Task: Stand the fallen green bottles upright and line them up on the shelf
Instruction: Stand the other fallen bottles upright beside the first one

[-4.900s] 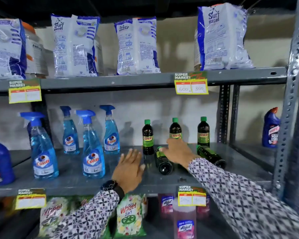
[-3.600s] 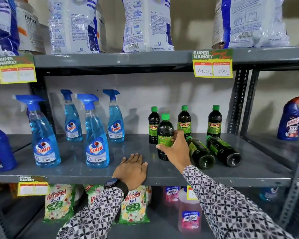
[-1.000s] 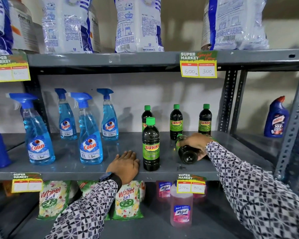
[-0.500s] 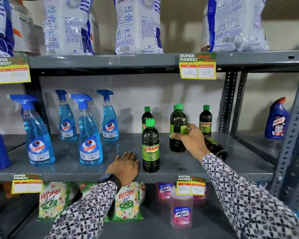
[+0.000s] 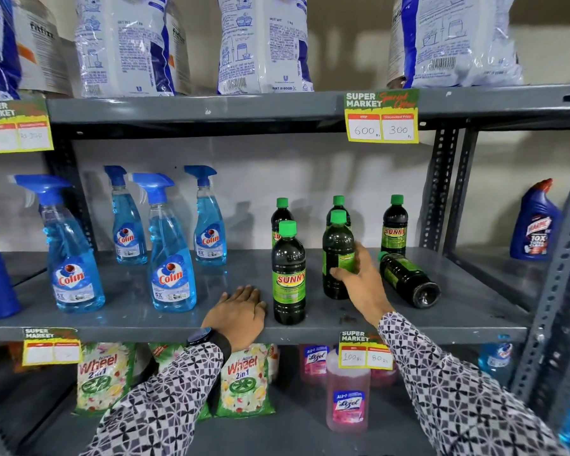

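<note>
On the grey middle shelf (image 5: 310, 329) stand dark bottles with green caps and green labels. Three stand at the back: one (image 5: 279, 213), one (image 5: 338, 205) partly hidden, one (image 5: 394, 225). In front, an upright bottle (image 5: 288, 274) stands near the shelf edge. My right hand (image 5: 362, 281) is shut on a second front bottle (image 5: 338, 255), which stands upright on the shelf. One bottle (image 5: 408, 281) still lies on its side to the right, base toward me. My left hand (image 5: 239, 312) rests flat on the shelf edge, holding nothing.
Blue Colin spray bottles (image 5: 171, 251) stand on the left of the same shelf. A shelf upright (image 5: 441, 192) is at the right, a blue bottle (image 5: 535, 222) beyond it. Detergent bags (image 5: 264, 44) fill the shelf above, packets (image 5: 244, 380) and a pink bottle (image 5: 348, 390) the shelf below.
My right hand picked up a fallen bottle, raised it upright and set it down on the shelf to the right of the front bottle. My left hand stayed flat on the shelf.
</note>
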Available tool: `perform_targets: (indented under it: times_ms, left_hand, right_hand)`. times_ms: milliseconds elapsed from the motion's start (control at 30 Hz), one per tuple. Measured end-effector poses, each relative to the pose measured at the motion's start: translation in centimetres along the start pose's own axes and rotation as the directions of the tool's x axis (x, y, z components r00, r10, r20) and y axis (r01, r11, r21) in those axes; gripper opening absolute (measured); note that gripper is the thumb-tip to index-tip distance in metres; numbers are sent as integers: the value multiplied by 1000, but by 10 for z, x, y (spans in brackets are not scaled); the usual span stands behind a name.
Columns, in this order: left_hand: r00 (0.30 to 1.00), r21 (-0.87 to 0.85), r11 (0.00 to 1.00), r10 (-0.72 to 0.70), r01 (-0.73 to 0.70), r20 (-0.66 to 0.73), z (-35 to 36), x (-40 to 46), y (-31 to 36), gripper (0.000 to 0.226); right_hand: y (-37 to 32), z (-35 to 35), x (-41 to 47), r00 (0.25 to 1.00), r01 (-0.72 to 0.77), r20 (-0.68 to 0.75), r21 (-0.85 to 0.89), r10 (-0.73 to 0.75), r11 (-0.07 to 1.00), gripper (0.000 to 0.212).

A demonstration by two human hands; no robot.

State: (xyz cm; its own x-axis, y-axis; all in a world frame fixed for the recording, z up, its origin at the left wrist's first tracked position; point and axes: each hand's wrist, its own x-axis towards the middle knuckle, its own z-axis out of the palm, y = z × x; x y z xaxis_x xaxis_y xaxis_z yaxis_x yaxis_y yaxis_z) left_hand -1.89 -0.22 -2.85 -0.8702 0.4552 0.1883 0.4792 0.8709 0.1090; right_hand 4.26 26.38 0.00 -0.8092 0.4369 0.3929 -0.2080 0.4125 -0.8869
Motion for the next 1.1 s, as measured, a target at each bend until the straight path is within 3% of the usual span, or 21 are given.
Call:
perform_targets:
  times_ms: [200,333,500,700,967,1100]
  left_hand:
    - [1000,1,1000,0,0,3,0,-1,0,59]
    - [1000,8,1000,1,-1,-2,1,-1,-1,59]
    - [1000,-4,1000,2,-2,-4,0,-1,-1,59]
    - [1000,-14,1000,-5,5,8,-1,-1,0,59]
    - [1000,-13,1000,-9,10,18,-1,0,-1,59]
    - [1000,-10,1000,-15,15,26,0,0,0,60]
  right_hand:
    - [3,1,1,999,-1,42,-18,2,1000,77]
    - [26,7,18,1000,10,-22,-88,-12,996,115]
    - [1,3,2,998,59,33,-110,-56,992,87]
    - [3,6,3,998,52,-31,-197,-59,979,112]
    - [4,3,4,999,21,-41,-133,-26,991,80]
    - [5,-1,1,1000,-9,-28,-131,5,991,87]
